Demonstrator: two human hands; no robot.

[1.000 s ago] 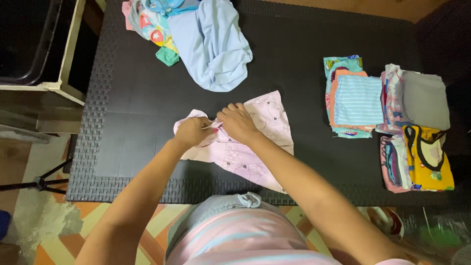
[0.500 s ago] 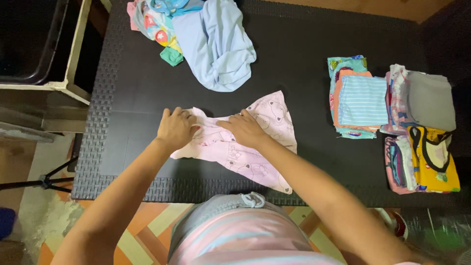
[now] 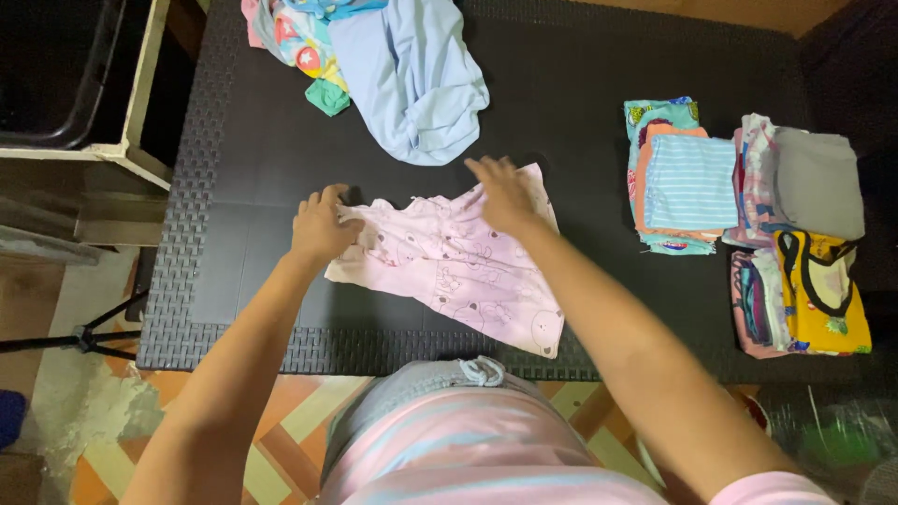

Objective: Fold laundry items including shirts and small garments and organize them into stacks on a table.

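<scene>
**Both hands flat on a pink garment at the near edge of the table**

Nearest to us, the person's pink and blue striped top [image 3: 468,449] fills the bottom of the view, and both forearms reach out from it over the black table [image 3: 253,168].

The pink garment [image 3: 449,271], pale with small printed animal figures, lies spread on the near middle of the table, its near right corner almost at the table's edge.

The left hand [image 3: 321,224] sits palm down on the garment's far left corner, wrist straight, fingers slightly spread and curled over the cloth's edge. The right hand [image 3: 505,192] lies further out, palm down on the garment's far right part, fingers stretched flat and close together, pointing away and to the left. Neither hand is pinching; both press the cloth to the table. The two hands are well apart, with wrinkled cloth between them.

Off to the right, folded clothes [image 3: 748,215] stand in neat stacks: a striped blue piece on top of one, a grey one beside it, a yellow one nearer.

At the far side, a crumpled light blue garment [image 3: 412,75] lies just beyond the pink one, with a heap of colourful clothes [image 3: 299,47] touching it on the far left.
</scene>
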